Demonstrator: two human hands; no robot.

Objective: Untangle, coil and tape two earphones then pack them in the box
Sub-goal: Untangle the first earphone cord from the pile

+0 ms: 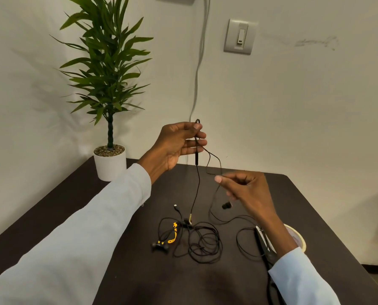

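Pinching black earphone cable [198,186] w/ left hand [179,144] grip, right hand [245,188] pinching it too, above table [117,271].

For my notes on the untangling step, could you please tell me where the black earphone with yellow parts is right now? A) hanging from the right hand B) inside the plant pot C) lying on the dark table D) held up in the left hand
C: the black-and-yellow earphone lies in a tangle on the dark table, below both hands, which hold another black earphone cable.
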